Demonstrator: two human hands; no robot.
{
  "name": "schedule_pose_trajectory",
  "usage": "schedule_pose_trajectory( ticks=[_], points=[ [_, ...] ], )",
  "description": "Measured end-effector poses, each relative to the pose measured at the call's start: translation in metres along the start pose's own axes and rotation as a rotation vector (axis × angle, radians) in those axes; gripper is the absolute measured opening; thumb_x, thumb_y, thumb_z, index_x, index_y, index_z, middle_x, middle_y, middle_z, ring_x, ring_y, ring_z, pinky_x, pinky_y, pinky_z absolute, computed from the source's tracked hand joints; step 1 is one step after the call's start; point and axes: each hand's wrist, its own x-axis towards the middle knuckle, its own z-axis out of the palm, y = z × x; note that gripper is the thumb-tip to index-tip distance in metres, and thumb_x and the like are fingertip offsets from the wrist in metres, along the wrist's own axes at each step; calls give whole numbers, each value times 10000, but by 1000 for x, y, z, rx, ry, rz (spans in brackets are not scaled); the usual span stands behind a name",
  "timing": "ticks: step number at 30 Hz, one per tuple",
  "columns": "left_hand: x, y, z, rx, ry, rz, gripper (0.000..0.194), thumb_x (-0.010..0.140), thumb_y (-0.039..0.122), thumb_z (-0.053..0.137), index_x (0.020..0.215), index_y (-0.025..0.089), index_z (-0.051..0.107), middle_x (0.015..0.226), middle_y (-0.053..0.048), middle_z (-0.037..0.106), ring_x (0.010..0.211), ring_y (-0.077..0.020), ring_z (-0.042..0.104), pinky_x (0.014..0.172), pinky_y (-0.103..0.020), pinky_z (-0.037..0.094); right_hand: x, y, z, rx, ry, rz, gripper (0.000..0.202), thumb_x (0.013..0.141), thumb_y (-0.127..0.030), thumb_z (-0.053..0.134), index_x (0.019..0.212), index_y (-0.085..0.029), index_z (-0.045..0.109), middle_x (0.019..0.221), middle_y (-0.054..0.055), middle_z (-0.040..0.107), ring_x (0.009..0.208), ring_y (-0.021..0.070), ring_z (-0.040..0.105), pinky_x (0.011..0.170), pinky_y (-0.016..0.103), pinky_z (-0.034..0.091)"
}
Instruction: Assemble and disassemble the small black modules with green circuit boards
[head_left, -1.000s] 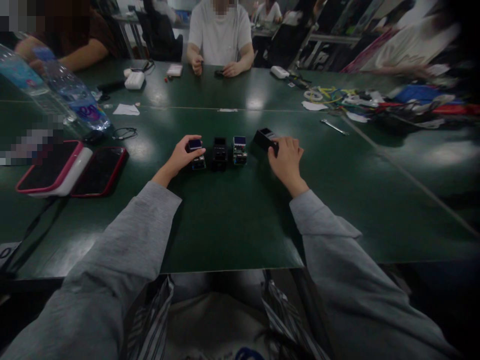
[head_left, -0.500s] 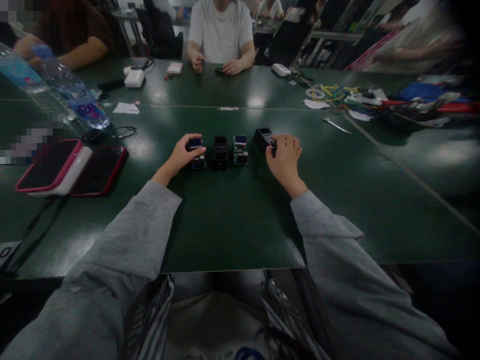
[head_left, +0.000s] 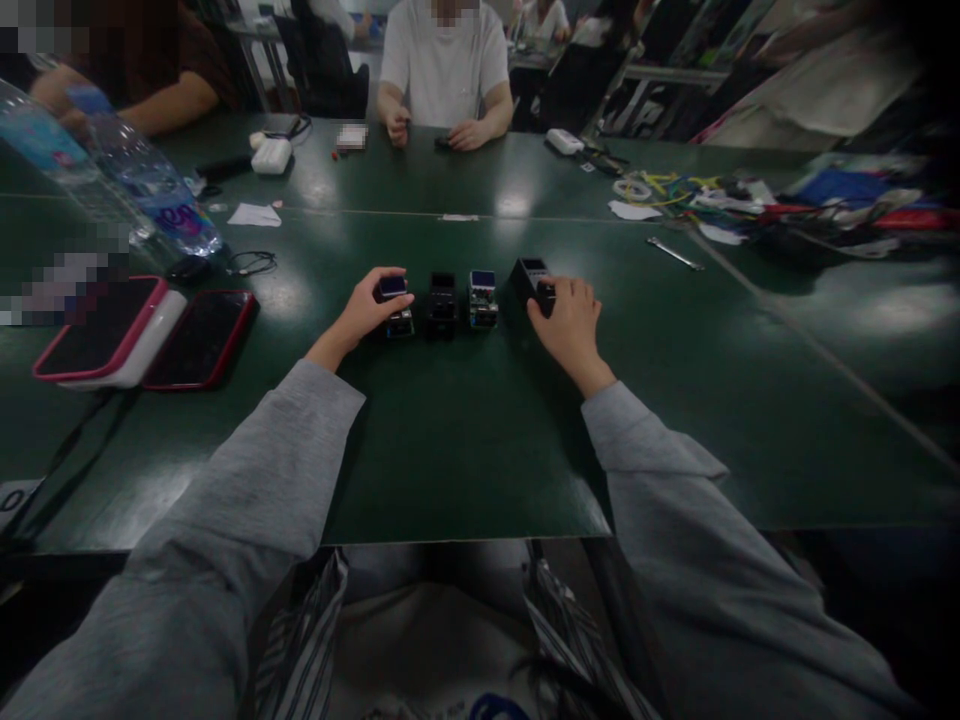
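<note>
My left hand [head_left: 373, 304] is closed around the sides of a small circuit board with a screen [head_left: 397, 318], at the left end of a short row. Beside it stands a black boxy device [head_left: 442, 303], touched by neither hand. Another bare circuit board with a screen [head_left: 483, 300] comes after that, its green board and metal ports showing. At the right end, my right hand [head_left: 568, 318] grips a black-cased device [head_left: 528, 276], which sits turned at an angle to the others. My right fingers cover part of its near side.
On the left lie phones in red cases [head_left: 199, 340] and tall water bottles [head_left: 161, 190]. A wrench [head_left: 675, 254] and a heap of cables [head_left: 750, 205] are at the right. Across the green table [head_left: 465, 430] sits a person in a white shirt [head_left: 446, 70].
My right fingers have shifted slightly on the black-cased device, so more of its top shows. My left hand and the row of devices stay much the same.
</note>
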Motion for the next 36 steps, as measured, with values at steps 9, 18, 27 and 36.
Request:
schedule_pose_trajectory(
  ticks=[9,18,27,36],
  points=[
    [0,0,-1,-26,-13,-30,542,775,393,775,1258,248,576,1242,-91,661,1152,-257,635,1013,-466,517,-3,-6,-6,6,-21,-4,425,940,-367,525,1304,-148,526,1260,200,537,1210,374,475,963,553,410],
    [-1,2,0,-11,-27,-18,514,804,380,743,1269,250,565,1253,-95,654,1157,-260,628,1014,-478,516,-5,-6,-5,8,12,-15,422,937,-390,505,1288,-159,536,1245,198,547,1188,374,483,947,557,412],
    [-1,2,0,-11,-9,-17,535,784,389,761,1256,227,570,1238,-103,670,1148,-256,644,1016,-465,522,-5,-7,-6,-12,-8,-13,421,925,-359,511,1292,-153,525,1232,191,547,1191,372,476,961,560,389],
    [0,-2,0,-38,-10,-23,534,777,392,773,1253,247,578,1245,-91,668,1156,-256,640,1023,-470,516,-7,-11,-8,2,29,-42,438,935,-353,490,1326,-157,510,1313,203,508,1238,379,443,978,551,390]
  ],
)
